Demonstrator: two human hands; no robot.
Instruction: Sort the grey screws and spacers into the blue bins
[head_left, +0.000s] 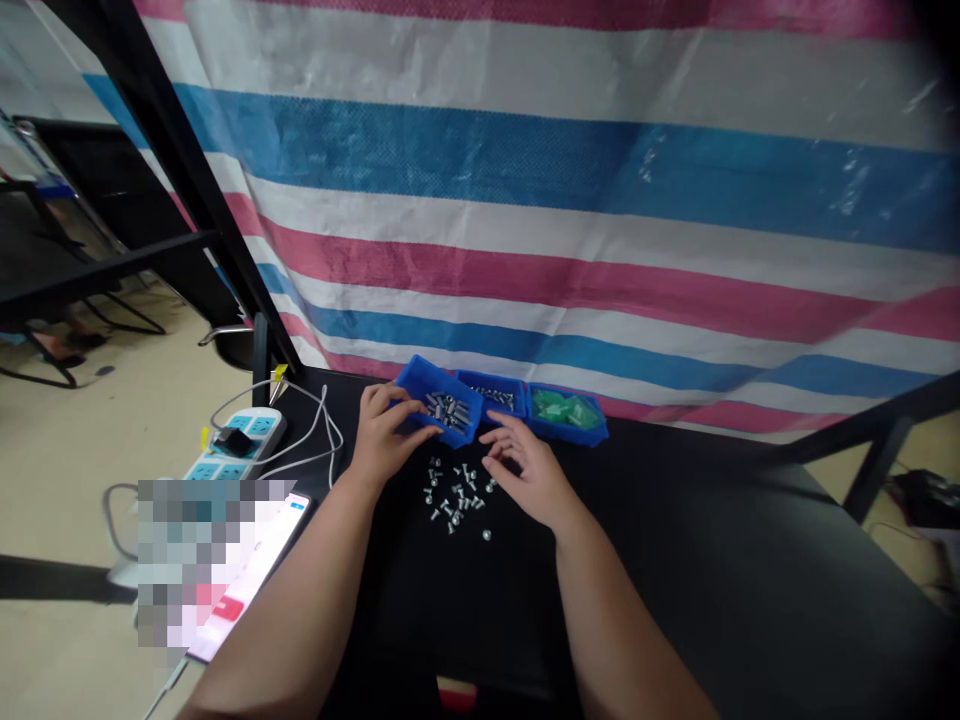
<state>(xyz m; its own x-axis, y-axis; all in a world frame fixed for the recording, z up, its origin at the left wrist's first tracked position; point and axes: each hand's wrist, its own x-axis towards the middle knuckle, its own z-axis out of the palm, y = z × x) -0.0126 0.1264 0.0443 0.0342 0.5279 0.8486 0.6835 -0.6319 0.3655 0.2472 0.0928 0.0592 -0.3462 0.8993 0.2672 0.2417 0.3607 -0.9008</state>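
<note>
1. The place looks like a makeshift indoor workshop, though the exact kind of room cannot be told.
2. Small-parts work shows on the black table (675, 540): loose screws (460, 503) and blue bins (574, 432) of hardware.
3. A striped plastic sheet (562, 150) hangs behind as a screen.
4. A power strip (261, 428) with trailing cables sits at the left.
5. Beyond, a black chair (97, 170) and a person's legs (52, 347) share the pale floor (187, 375).
</note>
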